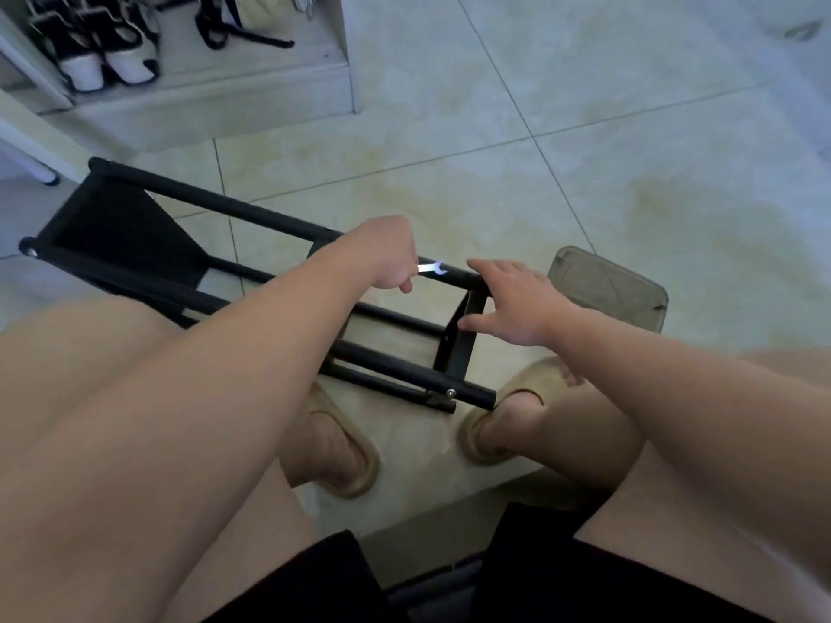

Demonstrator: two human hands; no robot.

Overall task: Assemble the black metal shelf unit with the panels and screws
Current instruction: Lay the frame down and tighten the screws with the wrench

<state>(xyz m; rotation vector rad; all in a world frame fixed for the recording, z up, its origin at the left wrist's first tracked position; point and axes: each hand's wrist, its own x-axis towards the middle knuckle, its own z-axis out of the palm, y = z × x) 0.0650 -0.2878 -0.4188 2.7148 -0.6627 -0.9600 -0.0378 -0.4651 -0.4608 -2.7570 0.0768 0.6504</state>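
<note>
Black shorts [314, 577] and bare knees closest, tan slippers [341, 456] beyond on the tiled floor [584, 173]. Black shelf frame [252, 220] on its side there, running from the feet toward the shoe cabinet [270, 96] at far left. Grips a small silver wrench [431, 268] in the left hand [386, 258], fingers curled round it, head at the upper tube. Rests the right hand [517, 308], fingers spread, on the near end panel [458, 348].

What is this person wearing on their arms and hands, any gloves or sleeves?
Nothing: the left hand and right hand are bare, with no gloves, rings or watch showing, and no sleeve comes into view on either arm. Lower down are black shorts and tan slippers.
</note>
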